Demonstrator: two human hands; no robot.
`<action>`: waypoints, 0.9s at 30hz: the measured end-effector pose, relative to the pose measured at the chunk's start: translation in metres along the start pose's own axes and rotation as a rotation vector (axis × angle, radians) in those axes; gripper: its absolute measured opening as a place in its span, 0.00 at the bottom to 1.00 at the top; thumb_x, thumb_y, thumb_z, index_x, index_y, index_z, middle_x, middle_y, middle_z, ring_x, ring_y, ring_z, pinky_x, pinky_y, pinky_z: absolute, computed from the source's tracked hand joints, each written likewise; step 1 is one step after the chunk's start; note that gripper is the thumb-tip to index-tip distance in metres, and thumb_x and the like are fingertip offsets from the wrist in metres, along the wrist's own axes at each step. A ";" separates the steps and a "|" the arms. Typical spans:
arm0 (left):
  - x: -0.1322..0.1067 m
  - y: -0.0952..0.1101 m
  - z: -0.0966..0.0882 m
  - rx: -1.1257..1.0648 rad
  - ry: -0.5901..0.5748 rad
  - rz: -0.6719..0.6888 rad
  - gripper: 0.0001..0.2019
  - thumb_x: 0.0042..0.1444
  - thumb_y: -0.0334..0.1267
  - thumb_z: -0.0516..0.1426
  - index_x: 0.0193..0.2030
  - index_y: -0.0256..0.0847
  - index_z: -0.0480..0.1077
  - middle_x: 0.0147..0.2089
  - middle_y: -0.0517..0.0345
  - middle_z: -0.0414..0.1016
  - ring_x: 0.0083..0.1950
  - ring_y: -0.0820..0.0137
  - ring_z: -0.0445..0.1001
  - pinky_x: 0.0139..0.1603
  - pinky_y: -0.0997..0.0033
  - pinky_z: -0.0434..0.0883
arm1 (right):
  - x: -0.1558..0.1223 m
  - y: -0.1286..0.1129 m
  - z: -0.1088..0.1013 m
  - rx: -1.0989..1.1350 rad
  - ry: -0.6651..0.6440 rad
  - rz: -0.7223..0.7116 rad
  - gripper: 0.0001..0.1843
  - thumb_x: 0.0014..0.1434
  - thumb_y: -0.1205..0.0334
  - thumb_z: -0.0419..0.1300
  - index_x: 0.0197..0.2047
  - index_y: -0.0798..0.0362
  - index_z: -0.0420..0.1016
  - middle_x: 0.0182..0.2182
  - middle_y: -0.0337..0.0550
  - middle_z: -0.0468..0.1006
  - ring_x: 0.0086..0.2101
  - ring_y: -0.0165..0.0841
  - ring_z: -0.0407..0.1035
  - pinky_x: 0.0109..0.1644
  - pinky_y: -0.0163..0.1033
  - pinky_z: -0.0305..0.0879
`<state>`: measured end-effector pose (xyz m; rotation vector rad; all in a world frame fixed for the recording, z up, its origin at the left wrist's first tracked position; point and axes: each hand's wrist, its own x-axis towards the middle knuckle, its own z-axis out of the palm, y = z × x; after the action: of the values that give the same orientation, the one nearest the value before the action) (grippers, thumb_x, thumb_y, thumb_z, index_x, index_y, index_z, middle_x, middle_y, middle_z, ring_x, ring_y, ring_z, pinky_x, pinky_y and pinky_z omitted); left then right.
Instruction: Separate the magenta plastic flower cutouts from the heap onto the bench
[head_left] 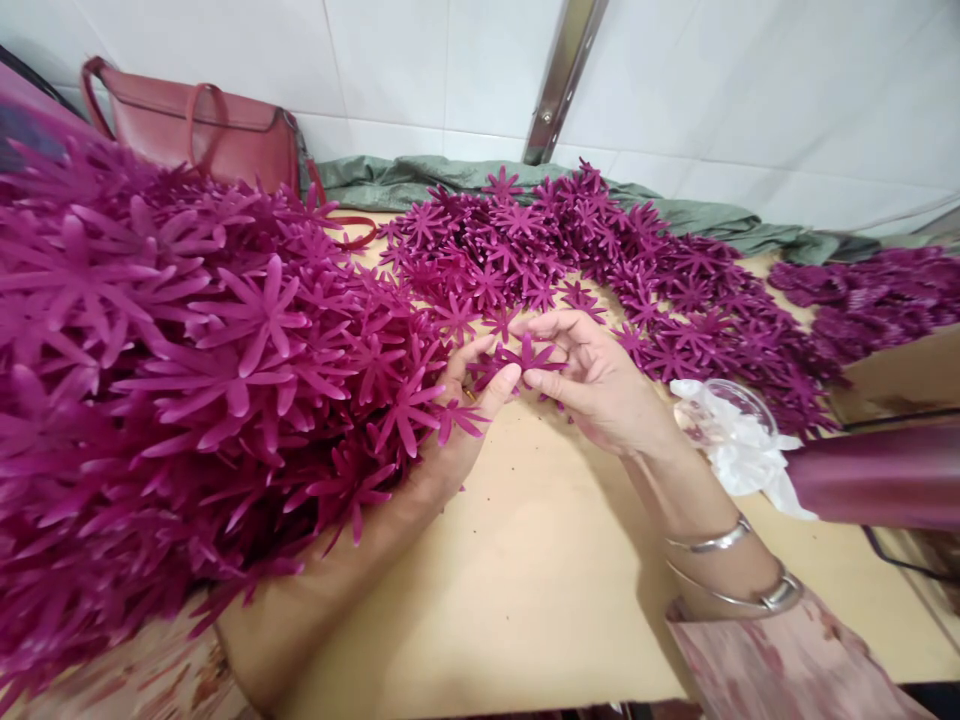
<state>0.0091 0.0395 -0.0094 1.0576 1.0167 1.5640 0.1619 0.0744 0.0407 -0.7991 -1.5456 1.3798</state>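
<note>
Two bare hands pinch one purple flower (527, 358) above the desk (525, 560), well in from its front edge.
From where I stand, the left hand (474, 385) has thumb and fingertips pressed to the flower, and the right hand (589, 375) pinches its other side, thumb tip meeting a bent forefinger. A hard pull between them could tear a narrow petal — and the big heap (240, 370) at the desk's left edge, its petals overhanging the left forearm (397, 525), might slide if that arm lifts. The flower is star-shaped, its petals slim and round-tipped; felt or foam, I can't tell. Toward the back edge lies a looser, bristly drift (517, 240) — and, toward the right edge, crumpled tissue (739, 462).
</note>
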 end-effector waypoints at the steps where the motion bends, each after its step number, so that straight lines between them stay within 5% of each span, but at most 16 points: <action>1: 0.000 0.000 0.000 0.008 -0.021 -0.001 0.13 0.61 0.42 0.65 0.51 0.43 0.75 0.54 0.52 0.80 0.51 0.66 0.79 0.52 0.64 0.77 | -0.001 -0.001 0.000 -0.003 -0.012 0.001 0.23 0.55 0.55 0.77 0.51 0.44 0.74 0.53 0.42 0.79 0.48 0.34 0.77 0.49 0.38 0.79; 5: -0.001 0.001 -0.001 0.044 -0.055 0.004 0.07 0.62 0.40 0.64 0.38 0.40 0.73 0.36 0.59 0.77 0.38 0.71 0.76 0.45 0.68 0.75 | -0.003 -0.009 -0.003 -0.130 -0.054 -0.071 0.23 0.58 0.55 0.75 0.54 0.44 0.75 0.56 0.44 0.79 0.51 0.36 0.77 0.53 0.41 0.79; 8: -0.006 0.010 0.001 0.144 -0.074 0.057 0.07 0.64 0.38 0.62 0.35 0.40 0.72 0.35 0.58 0.76 0.38 0.70 0.75 0.46 0.67 0.73 | -0.005 -0.018 -0.004 -0.261 -0.010 -0.247 0.18 0.62 0.55 0.71 0.54 0.44 0.78 0.57 0.46 0.78 0.59 0.40 0.73 0.64 0.48 0.72; 14: -0.035 0.023 0.015 0.052 -0.451 -0.044 0.10 0.67 0.45 0.60 0.44 0.41 0.74 0.41 0.53 0.79 0.43 0.66 0.78 0.48 0.64 0.76 | -0.014 -0.039 0.000 -0.496 -0.213 -0.525 0.07 0.67 0.57 0.65 0.43 0.45 0.85 0.41 0.43 0.84 0.47 0.41 0.77 0.63 0.54 0.69; 17: -0.048 0.023 0.021 -0.117 -0.582 -0.289 0.13 0.66 0.47 0.61 0.39 0.39 0.73 0.35 0.54 0.79 0.37 0.68 0.78 0.44 0.66 0.76 | -0.015 -0.042 -0.004 -0.465 -0.238 -0.391 0.10 0.68 0.52 0.64 0.44 0.44 0.85 0.41 0.44 0.85 0.48 0.44 0.77 0.60 0.54 0.71; 19: -0.054 0.030 0.024 -0.116 -0.571 -0.359 0.11 0.64 0.45 0.62 0.38 0.38 0.74 0.36 0.52 0.80 0.38 0.68 0.78 0.45 0.66 0.76 | -0.014 -0.038 -0.011 -0.399 -0.177 -0.261 0.13 0.69 0.47 0.62 0.44 0.44 0.85 0.43 0.45 0.85 0.50 0.45 0.77 0.60 0.53 0.71; 23: -0.070 0.058 0.031 -0.150 -0.472 -0.326 0.08 0.64 0.41 0.62 0.37 0.39 0.72 0.37 0.51 0.78 0.40 0.66 0.77 0.45 0.65 0.75 | -0.007 -0.018 -0.023 -0.205 0.054 -0.168 0.17 0.68 0.42 0.61 0.42 0.44 0.83 0.42 0.45 0.82 0.49 0.45 0.76 0.63 0.53 0.69; 27: -0.080 0.076 0.037 -0.235 -0.507 -0.314 0.07 0.62 0.39 0.64 0.35 0.41 0.72 0.37 0.52 0.78 0.39 0.66 0.77 0.43 0.67 0.75 | -0.001 -0.004 -0.025 -0.126 0.084 -0.146 0.17 0.65 0.41 0.64 0.40 0.44 0.83 0.40 0.44 0.82 0.47 0.43 0.76 0.62 0.52 0.70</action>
<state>0.0390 -0.0491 0.0606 1.0026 0.5974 1.0537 0.1854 0.0826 0.0444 -0.7930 -1.6045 1.1387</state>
